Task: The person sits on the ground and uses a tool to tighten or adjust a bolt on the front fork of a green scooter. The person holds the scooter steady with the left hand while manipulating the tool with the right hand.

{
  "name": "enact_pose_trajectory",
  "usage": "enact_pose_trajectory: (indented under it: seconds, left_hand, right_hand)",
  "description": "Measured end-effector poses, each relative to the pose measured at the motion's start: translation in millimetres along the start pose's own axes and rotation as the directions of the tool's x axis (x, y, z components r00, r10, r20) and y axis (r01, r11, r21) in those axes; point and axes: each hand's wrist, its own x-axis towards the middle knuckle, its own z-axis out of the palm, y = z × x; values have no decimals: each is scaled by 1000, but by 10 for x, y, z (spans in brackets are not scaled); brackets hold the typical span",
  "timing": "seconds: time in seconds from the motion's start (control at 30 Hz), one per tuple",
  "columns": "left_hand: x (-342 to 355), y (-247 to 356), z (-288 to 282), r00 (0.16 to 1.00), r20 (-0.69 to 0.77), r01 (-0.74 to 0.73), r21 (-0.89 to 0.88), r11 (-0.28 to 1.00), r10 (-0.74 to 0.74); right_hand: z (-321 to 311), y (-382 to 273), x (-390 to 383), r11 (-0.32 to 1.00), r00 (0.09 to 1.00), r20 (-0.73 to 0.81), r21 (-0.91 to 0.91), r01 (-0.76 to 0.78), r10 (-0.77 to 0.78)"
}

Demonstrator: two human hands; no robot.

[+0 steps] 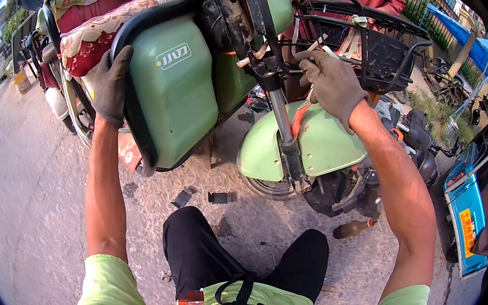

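"Rough grey pavement all around. What's lying on it?"
"Two small black pieces near the person's knees, and a brown bottle on its side to the right."
"And the green panel?"
"Near left, tilted, beside the scooter's fork. The left hand, gloved, is clamped on its black rim, thumb over the edge; the panel hides the other fingers."
"The right hand?"
"Gloved too, beyond the fork, above the green fender. Its fingers are curled, but I can't tell whether they're closed on anything. An orange strap hangs just below."
"Crowded over there?"
"Yes, a black basket crowds that hand on the far side, and the fork stands between it and the panel. Someone's red sleeve shows behind the basket."
"Further out?"
"Patterned red cloth far left, a blue tarpaulin far right."
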Motion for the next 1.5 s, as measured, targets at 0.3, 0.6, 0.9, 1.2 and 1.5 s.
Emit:
enact_pose_trajectory:
  seconds: [0.3,0.6,0.9,1.2,1.5]
  left_hand:
    - [38,-70,-27,1000,7,10,-10,1000,-10]
    - [31,-69,-18,1000,-1,11,-28,1000,-11]
    - [38,-79,-39,1000,-1,-4,-34,999,4]
    - [13,-57,-13,1000,4,16,-68,998,-16]
    - [60,-146,-62,999,-5,43,-59,997,-43]
  right_hand:
    - [22,104,219,867,985,62,-469,171,-160]
    - [9,-4,301,750,961,203,-602,274,-188]
    - [62,-490,553,717,949,294,-686,124,117]
    - [234,-169,583,855,952,303,-502,132,31]
    - [63,-285,374,747,975,191,-630,211,-114]
